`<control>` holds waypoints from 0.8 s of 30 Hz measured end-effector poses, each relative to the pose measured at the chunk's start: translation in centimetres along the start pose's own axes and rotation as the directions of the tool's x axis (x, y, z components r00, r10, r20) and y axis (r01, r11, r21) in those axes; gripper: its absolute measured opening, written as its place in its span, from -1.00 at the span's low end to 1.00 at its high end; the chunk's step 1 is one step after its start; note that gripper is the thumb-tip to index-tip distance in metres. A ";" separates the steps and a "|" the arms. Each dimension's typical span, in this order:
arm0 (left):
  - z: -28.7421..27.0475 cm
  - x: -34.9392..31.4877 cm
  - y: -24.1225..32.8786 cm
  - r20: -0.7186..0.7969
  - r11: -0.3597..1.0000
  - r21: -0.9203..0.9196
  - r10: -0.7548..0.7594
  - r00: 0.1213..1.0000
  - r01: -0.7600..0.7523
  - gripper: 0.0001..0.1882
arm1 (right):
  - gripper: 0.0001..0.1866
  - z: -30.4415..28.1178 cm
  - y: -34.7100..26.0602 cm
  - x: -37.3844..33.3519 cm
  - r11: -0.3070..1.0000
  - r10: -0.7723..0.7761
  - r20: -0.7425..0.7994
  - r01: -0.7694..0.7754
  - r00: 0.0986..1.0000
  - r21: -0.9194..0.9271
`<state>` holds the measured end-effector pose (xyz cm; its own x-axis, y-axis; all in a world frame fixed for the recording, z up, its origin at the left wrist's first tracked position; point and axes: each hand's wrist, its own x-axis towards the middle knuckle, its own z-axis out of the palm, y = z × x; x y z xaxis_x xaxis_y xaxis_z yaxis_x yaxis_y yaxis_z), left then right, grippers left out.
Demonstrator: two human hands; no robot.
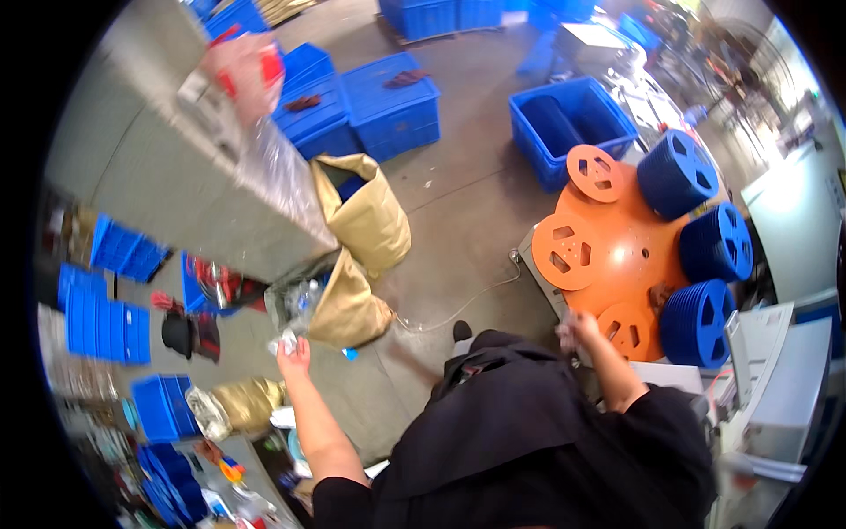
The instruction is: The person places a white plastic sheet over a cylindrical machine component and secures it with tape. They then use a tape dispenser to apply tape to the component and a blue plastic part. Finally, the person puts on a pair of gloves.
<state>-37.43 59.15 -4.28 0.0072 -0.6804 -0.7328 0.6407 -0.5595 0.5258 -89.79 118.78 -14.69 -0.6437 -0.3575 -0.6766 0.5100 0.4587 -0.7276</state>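
My left hand (293, 357) is stretched out at the left, closed on a small crumpled piece of clear plastic (286, 341). It is beside the mouth of a tan woven sack (348, 309), in which clear plastic waste (304, 300) shows. My right hand (580, 332) is low by the near left edge of a round orange table (608, 234). Its fingers are blurred, so I cannot tell whether they hold anything. An orange reel disc (624, 333) lies on the table close to that hand. Two more orange discs (564, 257) lie farther along it.
Stacks of blue reels (696, 322) line the table's right side. Beyond it stands an open blue bin (573, 93). A second tan sack (374, 216) leans by a grey pillar (176, 167). A cable (458, 313) crosses the floor. Lidded blue boxes (388, 110) stand farther off.
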 end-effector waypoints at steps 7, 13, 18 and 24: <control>7.3 10.1 -3.1 0.026 0.945 0.251 -0.221 0.975 0.208 -0.28 | -0.65 16.6 -32.9 1.4 0.946 -0.239 0.143 0.198 0.960 0.257; 21.4 6.8 -12.2 0.131 0.624 0.770 -0.358 0.925 0.132 -0.39 | -0.63 23.7 -44.6 6.4 0.620 -0.366 0.268 0.019 0.891 0.784; 44.0 5.4 -18.7 0.370 0.252 0.929 -0.615 0.696 -0.271 -0.38 | -0.63 25.5 -50.6 11.4 0.456 -0.443 0.252 -0.026 0.860 0.890; 65.5 -2.2 -26.6 0.580 0.364 0.678 -0.799 0.161 -0.639 -0.66 | -0.77 26.5 -57.0 14.7 0.508 -0.367 -0.102 0.292 0.924 0.810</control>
<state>-104.77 44.54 11.66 -0.9558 0.0630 -0.2870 -0.2919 -0.0890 0.9523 -113.18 65.84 13.87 -0.8409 -0.4157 -0.3466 0.5337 -0.5305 -0.6586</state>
